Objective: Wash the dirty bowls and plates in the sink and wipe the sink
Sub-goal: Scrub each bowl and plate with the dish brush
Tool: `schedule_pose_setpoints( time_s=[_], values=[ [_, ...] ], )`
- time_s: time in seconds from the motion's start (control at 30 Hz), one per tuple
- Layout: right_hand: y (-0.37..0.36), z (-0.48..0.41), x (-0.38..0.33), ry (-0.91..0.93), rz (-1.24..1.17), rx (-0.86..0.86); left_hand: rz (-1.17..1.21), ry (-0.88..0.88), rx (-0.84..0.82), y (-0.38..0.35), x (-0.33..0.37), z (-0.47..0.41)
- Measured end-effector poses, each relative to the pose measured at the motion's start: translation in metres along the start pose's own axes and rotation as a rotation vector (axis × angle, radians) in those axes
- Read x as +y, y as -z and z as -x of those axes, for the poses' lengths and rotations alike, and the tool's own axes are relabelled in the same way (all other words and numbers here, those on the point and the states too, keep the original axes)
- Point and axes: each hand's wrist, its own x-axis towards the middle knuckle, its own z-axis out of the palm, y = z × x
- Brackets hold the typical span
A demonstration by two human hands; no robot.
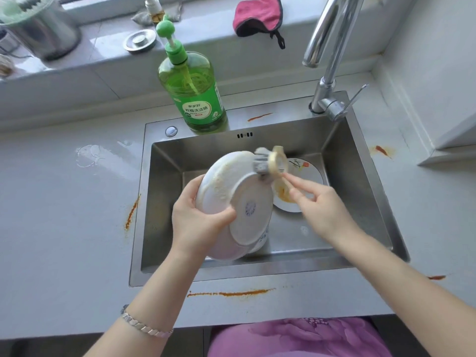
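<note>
— From over the shoulder: the left hand (198, 220) grips the white plate (247, 197) by its edge, thumb curled over the back, holding it tilted above the sink (360, 176), underside up. The right hand (322, 204) pinches the handle of a scrubbing brush (270, 163), its grey head touching the plate's upper rim.

— What would do the job properly?

— I'd say work the bristles round the rim in short circles, turning the plate with the other hand. The crust there looks yellowish and grainy, dried on; the glaze beside it is smooth and likely slippery once wet, so a firm hold matters.

— And the foot ring?

— A raised, matte circle with a faint blue mark in the middle. Grime could lodge along its edge.

— Anything else waiting?

— A flower-patterned plate (306, 173) lies flat on the brushed steel floor, smeared orange. A green soap bottle (195, 94) stands on the back ledge; the tap (332, 47) shows no stream.
</note>
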Motion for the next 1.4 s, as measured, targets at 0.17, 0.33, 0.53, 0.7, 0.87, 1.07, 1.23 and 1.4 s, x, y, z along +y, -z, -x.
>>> schedule_pose_setpoints(
  time_s=[0.17,0.33,0.53,0.7,0.87,1.07,1.23,1.4],
  values=[
    [-0.01,0.002,0.034,-0.3,-0.49,0.068,0.221,0.007,0.116,-0.008,-0.001,0.009],
    [-0.015,0.0,0.032,-0.321,-0.85,-0.035,0.391,0.017,0.095,-0.024,-0.001,0.013],
    [0.014,-0.003,0.033,-0.23,-0.615,-0.059,0.181,0.121,-0.125,-0.003,0.002,-0.009],
    [0.033,-0.004,0.025,-0.17,-0.35,-0.169,0.001,0.16,-0.327,0.006,0.013,-0.025],
    [0.037,-0.006,0.016,-0.079,-0.08,-0.055,0.063,0.133,-0.245,0.0,0.009,-0.01],
    [0.02,0.012,-0.001,0.156,0.062,0.105,-0.089,0.0,-0.148,-0.003,0.002,0.0],
    [-0.001,0.041,-0.015,0.393,0.259,-0.174,-0.116,-0.042,-0.093,0.001,0.002,-0.001],
    [0.025,0.003,-0.015,0.061,0.222,-0.126,-0.223,-0.096,-0.078,0.01,0.004,-0.002]
  ],
)
